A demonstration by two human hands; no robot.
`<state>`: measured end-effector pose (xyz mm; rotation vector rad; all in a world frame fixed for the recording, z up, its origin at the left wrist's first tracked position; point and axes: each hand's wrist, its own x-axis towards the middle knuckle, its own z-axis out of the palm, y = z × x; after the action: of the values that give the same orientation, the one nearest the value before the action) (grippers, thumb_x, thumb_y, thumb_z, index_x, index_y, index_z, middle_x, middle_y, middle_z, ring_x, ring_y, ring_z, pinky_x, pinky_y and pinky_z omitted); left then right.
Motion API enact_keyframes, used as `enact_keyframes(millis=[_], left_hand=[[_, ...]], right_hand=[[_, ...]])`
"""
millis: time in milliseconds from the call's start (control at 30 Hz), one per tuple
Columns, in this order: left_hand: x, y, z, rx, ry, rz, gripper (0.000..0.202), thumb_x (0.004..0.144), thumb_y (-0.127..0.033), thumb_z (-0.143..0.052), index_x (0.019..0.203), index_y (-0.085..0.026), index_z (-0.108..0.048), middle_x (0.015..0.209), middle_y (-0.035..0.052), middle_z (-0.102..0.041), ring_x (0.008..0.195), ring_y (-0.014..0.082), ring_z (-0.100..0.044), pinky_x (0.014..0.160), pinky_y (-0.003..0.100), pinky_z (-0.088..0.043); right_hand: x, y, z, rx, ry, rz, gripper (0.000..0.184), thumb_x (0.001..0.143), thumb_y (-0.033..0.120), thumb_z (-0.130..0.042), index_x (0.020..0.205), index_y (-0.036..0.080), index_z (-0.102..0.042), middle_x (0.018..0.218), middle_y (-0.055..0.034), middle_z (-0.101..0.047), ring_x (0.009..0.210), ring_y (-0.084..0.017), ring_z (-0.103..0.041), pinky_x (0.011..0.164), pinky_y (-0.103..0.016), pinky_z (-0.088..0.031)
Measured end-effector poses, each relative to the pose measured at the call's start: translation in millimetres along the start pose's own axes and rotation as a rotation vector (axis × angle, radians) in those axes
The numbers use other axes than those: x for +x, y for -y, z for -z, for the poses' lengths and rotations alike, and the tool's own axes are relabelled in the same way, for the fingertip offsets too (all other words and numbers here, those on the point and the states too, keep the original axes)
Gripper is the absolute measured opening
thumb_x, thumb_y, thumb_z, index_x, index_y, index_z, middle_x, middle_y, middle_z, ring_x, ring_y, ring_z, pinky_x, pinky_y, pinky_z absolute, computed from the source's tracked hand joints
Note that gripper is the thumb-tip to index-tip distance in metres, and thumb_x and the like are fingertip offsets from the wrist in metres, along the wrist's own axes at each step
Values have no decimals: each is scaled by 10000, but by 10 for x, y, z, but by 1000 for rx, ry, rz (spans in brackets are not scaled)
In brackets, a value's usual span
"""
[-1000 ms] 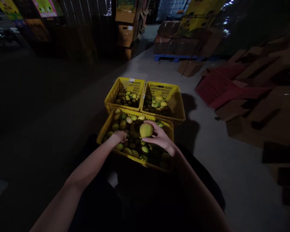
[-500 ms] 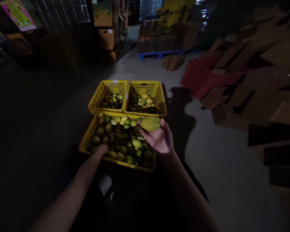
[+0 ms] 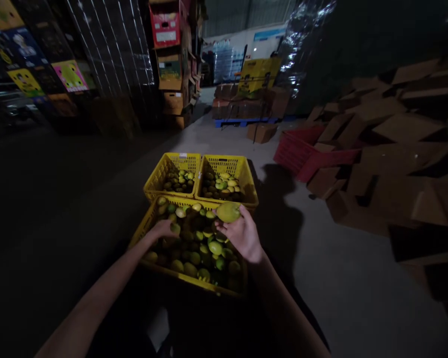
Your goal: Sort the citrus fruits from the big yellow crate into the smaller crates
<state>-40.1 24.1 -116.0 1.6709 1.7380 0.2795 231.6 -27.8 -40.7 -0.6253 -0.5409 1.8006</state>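
Observation:
My right hand (image 3: 244, 236) holds a large yellow-green lemon (image 3: 228, 212) between thumb and fingers, above the right side of the near yellow crate (image 3: 194, 282). Over that crate's left side, my left hand (image 3: 162, 229) is closed around a darker green lemon (image 3: 175, 228), just above the pile. Many green and yellow lemons (image 3: 215, 247) fill the near crate. Behind it stand two more yellow crates side by side: the left one (image 3: 153, 176) and the right one (image 3: 249, 181) each have a lower layer of lemons.
To the right lies a red crate (image 3: 293, 151) among a heap of flattened cardboard boxes (image 3: 392, 169). Further back, stacked goods rest on a blue pallet (image 3: 242, 122), with a small carton (image 3: 261, 133) before it. A tall stack of cartons (image 3: 170, 74) rises behind on the left.
My left hand has come up from the near crate's front left, now with a lemon in its fingers. My right hand keeps its lemon. The camera has tilted up.

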Motion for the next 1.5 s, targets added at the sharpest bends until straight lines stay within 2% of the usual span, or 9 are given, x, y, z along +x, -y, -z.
enact_keyframes(millis=[167, 233, 333, 500, 733, 1000, 1133, 1333, 1500], left_hand=[[-257, -412, 603, -593, -228, -322, 538, 652, -425, -716, 1109, -177, -578, 1143, 75, -634, 1034, 228, -598, 876, 316, -479], [-417, -489, 556, -1075, -295, -343, 510, 623, -375, -758, 1063, -172, -601, 1082, 75, -653, 961, 212, -623, 812, 297, -507], [-583, -544, 312, -1407, -240, -259, 396, 619, -278, -779, 966, -147, -640, 953, 74, -679, 850, 197, -644, 731, 263, -519], [-719, -642, 83, -1372, -211, -311, 416, 528, -42, -773, 909, -175, -676, 915, 45, -685, 866, 203, -627, 758, 251, -510], [-806, -603, 207, -1366, -127, -342, 497, 503, 26, -737, 947, -192, -687, 950, 45, -684, 884, 212, -629, 771, 242, -507], [-740, -437, 183, -1557, -107, -95, 284, 672, -280, -753, 922, -168, -680, 944, 62, -684, 880, 171, -624, 700, 207, -493], [-637, -374, 128, -1774, 78, 11, 348, 767, -442, -655, 923, -131, -654, 829, 66, -673, 710, 105, -620, 681, 186, -506], [-552, -391, 259, -1896, 17, 37, 389, 807, -517, -570, 899, -146, -641, 829, 64, -671, 729, 118, -635, 703, 206, -537], [-581, -446, 356, -1881, -45, -50, 299, 831, -391, -562, 1054, -203, -631, 999, 39, -681, 879, 144, -646, 790, 249, -526]], right_hand=[[159, -295, -93, -97, 94, -57, 446, 761, 553, -575, 957, 156, -623, 852, -95, -713, 621, -187, -647, 607, -308, -501], [237, -491, -121, -110, 106, -111, 445, 739, 563, -598, 939, 165, -621, 825, -82, -713, 581, -181, -642, 566, -298, -481], [364, -800, -167, -105, 97, -219, 493, 693, 633, -602, 866, 171, -614, 711, -62, -693, 519, -177, -622, 530, -299, -457], [515, -1040, -261, 9, 49, -281, 646, 679, 779, -444, 855, 179, -605, 664, -64, -665, 536, -188, -595, 528, -326, -448], [567, -921, -324, -102, 64, -167, 664, 667, 770, -484, 937, 178, -614, 785, -95, -688, 696, -225, -619, 574, -325, -455], [473, -989, -340, -229, 200, -150, 634, 723, 755, -448, 901, 176, -636, 696, -50, -659, 548, -167, -588, 476, -274, -422], [424, -1033, -385, -215, 235, -242, 598, 701, 751, -487, 836, 188, -638, 638, -49, -640, 542, -177, -587, 402, -257, -381], [440, -844, -424, -121, -19, -41, 429, 726, 638, -589, 819, 220, -624, 717, -17, -661, 670, -172, -615, 544, -280, -485], [464, -772, -376, -203, -39, 101, 419, 757, 622, -563, 824, 213, -621, 809, -36, -671, 734, -189, -622, 597, -311, -509]])
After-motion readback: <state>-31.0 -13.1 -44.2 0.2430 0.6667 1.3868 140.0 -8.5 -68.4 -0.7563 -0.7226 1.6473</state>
